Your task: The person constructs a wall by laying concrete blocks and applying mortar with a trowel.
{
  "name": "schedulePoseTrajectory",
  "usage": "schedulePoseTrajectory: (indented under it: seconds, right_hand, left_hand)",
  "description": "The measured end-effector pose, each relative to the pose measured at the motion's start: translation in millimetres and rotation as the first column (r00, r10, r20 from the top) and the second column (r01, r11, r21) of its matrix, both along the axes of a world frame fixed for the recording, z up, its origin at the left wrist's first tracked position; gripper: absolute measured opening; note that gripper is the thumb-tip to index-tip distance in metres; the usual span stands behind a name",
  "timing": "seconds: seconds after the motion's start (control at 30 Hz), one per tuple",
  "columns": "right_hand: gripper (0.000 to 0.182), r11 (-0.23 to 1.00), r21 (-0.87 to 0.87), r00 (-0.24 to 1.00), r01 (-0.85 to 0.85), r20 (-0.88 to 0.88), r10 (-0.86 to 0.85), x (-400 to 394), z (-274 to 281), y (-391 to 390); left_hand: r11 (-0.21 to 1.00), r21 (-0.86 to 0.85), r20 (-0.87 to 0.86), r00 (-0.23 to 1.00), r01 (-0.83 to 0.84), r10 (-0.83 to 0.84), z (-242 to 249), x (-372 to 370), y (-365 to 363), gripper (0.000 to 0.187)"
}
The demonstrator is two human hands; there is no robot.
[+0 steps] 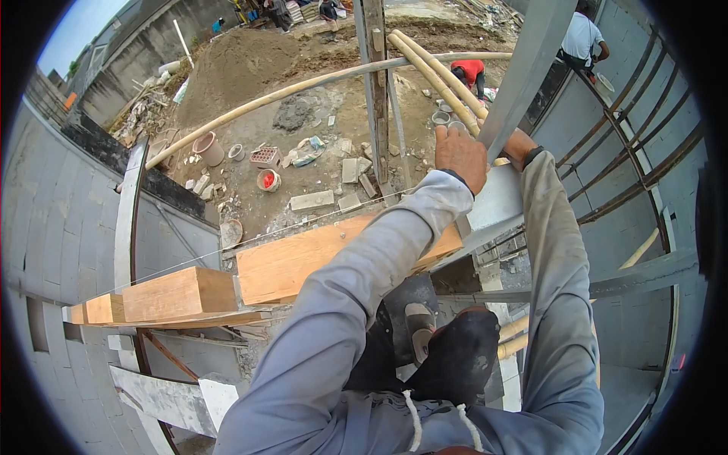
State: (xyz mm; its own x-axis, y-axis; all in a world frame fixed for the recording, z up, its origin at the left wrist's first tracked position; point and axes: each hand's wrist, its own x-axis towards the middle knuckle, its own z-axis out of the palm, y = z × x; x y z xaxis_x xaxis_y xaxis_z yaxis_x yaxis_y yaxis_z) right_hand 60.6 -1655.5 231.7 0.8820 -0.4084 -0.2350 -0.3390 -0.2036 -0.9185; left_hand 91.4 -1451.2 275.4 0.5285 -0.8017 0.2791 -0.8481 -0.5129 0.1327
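Note:
At the right end of the wall top, my left hand (461, 158) is closed with its fingers curled down over something I cannot make out. Its knuckles are beside the lower ends of two bamboo poles (436, 72). A grey post (531, 72) rises at a slant between my hands. Against the post's right side is my right hand (518, 145), its fingers mostly hidden behind it. Below both hands lies a pale grey block (494, 199). Orange-brown blocks (303, 254) stand in a row to the left, with a thin string (178, 262) stretched along them.
A long bamboo pole (265, 97) crosses ahead, behind an upright timber (376, 98). Below are buckets (268, 180), loose blocks (312, 201) and a sand heap (231, 68). One person in red (472, 71) crouches; another in white (582, 36) is at right, near dark bars (637, 136).

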Motion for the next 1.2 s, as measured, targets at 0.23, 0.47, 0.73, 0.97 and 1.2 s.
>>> schedulePoseTrajectory:
  seconds: [0.23, 0.47, 0.73, 0.97, 1.2]
  right_hand:
    - [0.041, 0.99, -0.132, 0.999, -0.051, -0.014, 0.05, 7.1, -23.8, -26.6]
    - [0.043, 0.998, -0.059, 1.0, 0.03, 0.001, -0.03, -3.3, 7.7, 10.7]
    - [0.043, 0.861, -0.503, 0.995, 0.073, 0.093, -0.03, -13.9, 13.6, 11.6]
    - [0.039, 0.699, -0.659, 0.958, 0.279, 0.239, -0.157, -55.4, 34.8, 37.5]
    - [0.029, 0.479, -0.727, 0.869, 0.493, 0.434, -0.236, -108.7, 24.5, 86.8]
  left_hand:
    - [0.997, -0.077, -0.184, 0.983, -0.028, 0.014, -5.6, 1.2, -0.7, 0.033]
    - [0.996, -0.069, -0.289, 0.957, -0.053, 0.031, -3.3, 4.3, 0.8, 0.039]
    - [1.0, -0.028, -0.338, 0.941, -0.007, -0.003, 2.0, 13.3, 6.8, 0.047]
    - [0.993, -0.116, -0.399, 0.914, 0.027, -0.072, -9.8, 31.1, 19.1, 0.043]
    - [0.926, -0.376, -0.42, 0.887, 0.021, -0.19, -5.7, 35.5, 64.7, 0.036]
